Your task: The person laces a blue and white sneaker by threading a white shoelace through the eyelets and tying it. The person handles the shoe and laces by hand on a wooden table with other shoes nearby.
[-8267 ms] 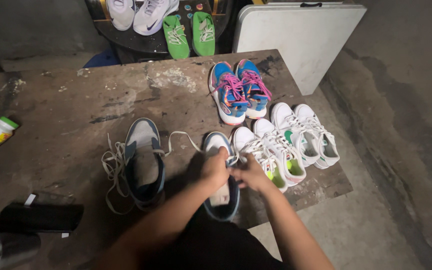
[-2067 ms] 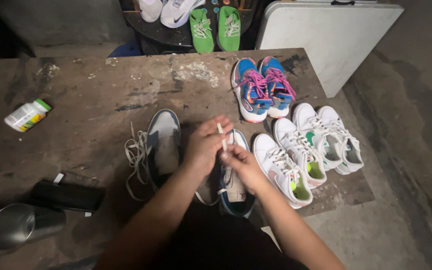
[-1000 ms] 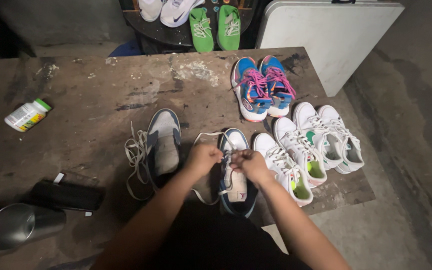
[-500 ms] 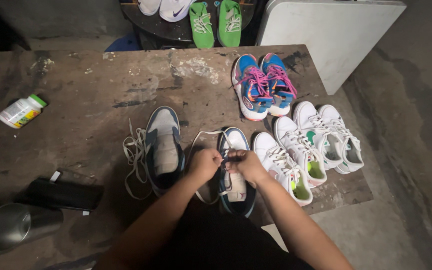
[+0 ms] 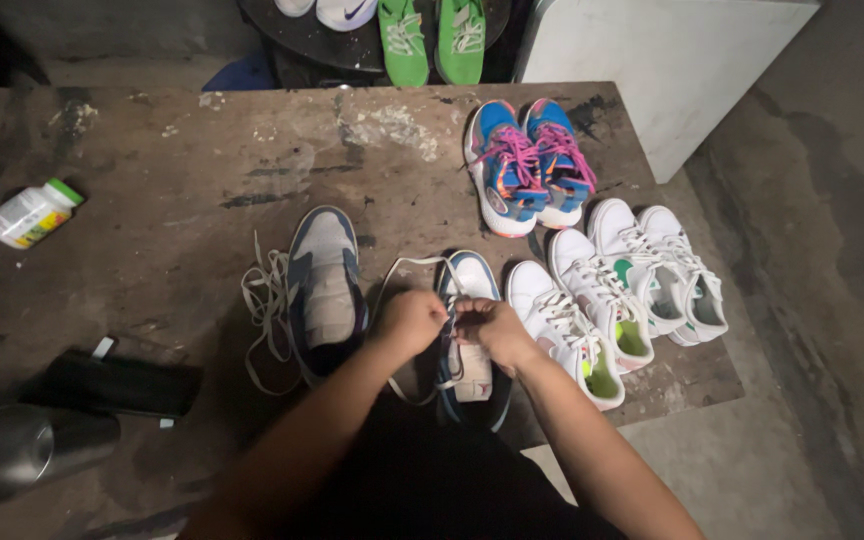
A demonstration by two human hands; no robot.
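A blue and white sneaker (image 5: 469, 290) stands toe-away on the worn dark table (image 5: 202, 160), near its front edge. My left hand (image 5: 409, 322) and my right hand (image 5: 489, 330) meet over its tongue, each pinching the cream shoelace (image 5: 399, 268), which loops out to the left of the shoe. Its matching sneaker (image 5: 322, 285) lies just left, unlaced, with a loose cream lace (image 5: 264, 300) heaped beside it.
Right of my hands stand two pairs of white sneakers (image 5: 617, 300), behind them a blue pair with pink laces (image 5: 527, 165). Green sneakers (image 5: 430, 35) sit on a round dark table beyond. A small white bottle (image 5: 30, 212), a black case (image 5: 117, 385) and a metal cup (image 5: 12, 450) lie at left.
My hands pulled the lace up high about two seconds ago, then came back down onto the sneaker's tongue. The view has shifted slightly; the shoes have stayed put.
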